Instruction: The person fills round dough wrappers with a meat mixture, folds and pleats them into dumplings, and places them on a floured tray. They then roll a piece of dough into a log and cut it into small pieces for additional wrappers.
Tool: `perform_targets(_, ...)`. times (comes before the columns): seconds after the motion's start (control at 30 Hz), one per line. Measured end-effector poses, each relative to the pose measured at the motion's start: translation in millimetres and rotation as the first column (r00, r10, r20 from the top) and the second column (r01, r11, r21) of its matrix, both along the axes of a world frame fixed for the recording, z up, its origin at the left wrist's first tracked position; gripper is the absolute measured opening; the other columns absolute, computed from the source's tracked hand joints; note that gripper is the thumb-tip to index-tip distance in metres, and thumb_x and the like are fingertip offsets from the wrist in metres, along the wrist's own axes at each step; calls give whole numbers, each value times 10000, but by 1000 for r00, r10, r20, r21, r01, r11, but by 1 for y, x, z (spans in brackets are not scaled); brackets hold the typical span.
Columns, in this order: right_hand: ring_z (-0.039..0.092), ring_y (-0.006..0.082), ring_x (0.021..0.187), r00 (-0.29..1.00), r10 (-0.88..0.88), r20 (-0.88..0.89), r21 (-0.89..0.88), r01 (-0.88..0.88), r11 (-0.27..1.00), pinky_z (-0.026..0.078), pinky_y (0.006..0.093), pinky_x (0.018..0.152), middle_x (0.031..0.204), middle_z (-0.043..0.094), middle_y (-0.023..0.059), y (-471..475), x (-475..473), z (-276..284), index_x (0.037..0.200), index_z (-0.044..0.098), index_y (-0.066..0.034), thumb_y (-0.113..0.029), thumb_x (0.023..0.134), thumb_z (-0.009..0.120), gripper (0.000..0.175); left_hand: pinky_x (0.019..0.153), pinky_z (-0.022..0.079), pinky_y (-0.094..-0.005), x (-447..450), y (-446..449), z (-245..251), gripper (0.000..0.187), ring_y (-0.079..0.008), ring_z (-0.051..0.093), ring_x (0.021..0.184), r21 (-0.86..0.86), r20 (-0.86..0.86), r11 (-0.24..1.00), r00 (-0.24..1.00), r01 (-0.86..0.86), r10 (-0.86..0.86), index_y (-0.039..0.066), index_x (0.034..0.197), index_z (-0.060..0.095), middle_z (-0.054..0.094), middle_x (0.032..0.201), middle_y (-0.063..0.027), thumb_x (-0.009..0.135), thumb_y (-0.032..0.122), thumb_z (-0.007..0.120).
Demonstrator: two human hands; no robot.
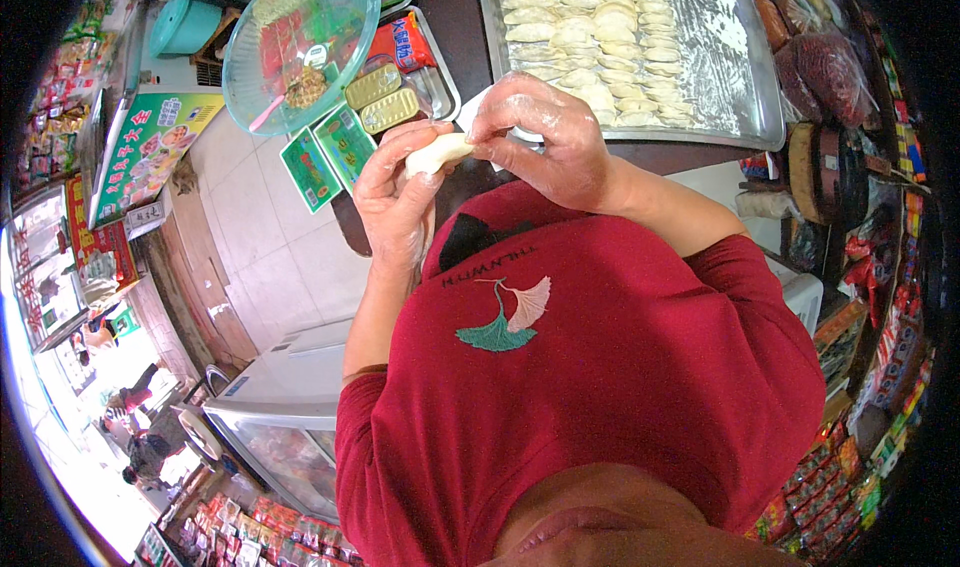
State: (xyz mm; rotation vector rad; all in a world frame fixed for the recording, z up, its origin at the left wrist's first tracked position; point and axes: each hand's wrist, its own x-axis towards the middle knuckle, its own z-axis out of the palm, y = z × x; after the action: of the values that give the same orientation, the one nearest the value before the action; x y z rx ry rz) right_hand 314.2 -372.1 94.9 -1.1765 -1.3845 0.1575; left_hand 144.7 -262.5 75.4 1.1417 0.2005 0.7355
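Note:
A pale, folded dough dumpling (437, 154) is held up between my two hands, in front of my chest. My left hand (395, 184) cradles it from the left, with the thumb on its near side. The fingertips of my right hand (546, 141) pinch its right end. Flour dusts the fingers of both hands. Beyond my right hand lies a large metal tray (763, 117) with several rows of shaped dumplings (577, 38); its right part is coated with white flour. To the left of the tray, a clear greenish bowl (238, 79) holds a small heap of minced filling (306, 88) and a pink-handled utensil (267, 114).
Beside the bowl, a smaller metal tray (448, 79) carries flat tins (390, 109) and a red packet (409, 42). Green printed packets (343, 143) lie at the dark table's edge. A white chest freezer (277, 387) stands at my left. Bagged goods (832, 68) lie beyond the large tray.

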Motion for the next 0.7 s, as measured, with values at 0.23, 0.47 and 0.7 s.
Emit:
perform_targets(0.23, 647, 243, 840, 987, 11, -160, -120, -30, 992, 527, 330, 707, 925, 643, 98, -5, -3, 4, 980, 669, -52, -34, 822, 725, 169, 996, 501, -385, 0, 2, -1, 289, -279, 582, 1157, 31, 14, 1000, 1000, -2, 1, -46, 1160, 618, 579, 1213, -199, 880, 18, 650)
perform_targets(0.47, 645, 195, 814, 999, -28, -34, -118, 23, 993, 522, 293, 706, 910, 647, 75, 0, 1, -1, 983, 678, -42, -123, 846, 729, 167, 834, 539, -316, 2, 2, 4, 308, -234, 638, 1041, -43, -137, 999, 991, -2, -4, -36, 1180, 613, 622, 1180, -178, 900, 84, 656)
perform_targets(0.7, 582, 67, 807, 831, -47, -554, -417, -228, 880, 486, 231, 742, 903, 654, 14, 0, 5, -10, 1013, 660, -6, -147, 919, 678, 170, 630, 527, -270, 4, 2, 16, 418, -212, 691, 788, -367, -326, 928, 926, 62, -190, -59, 1294, 534, 680, 1061, -163, 924, 107, 633)
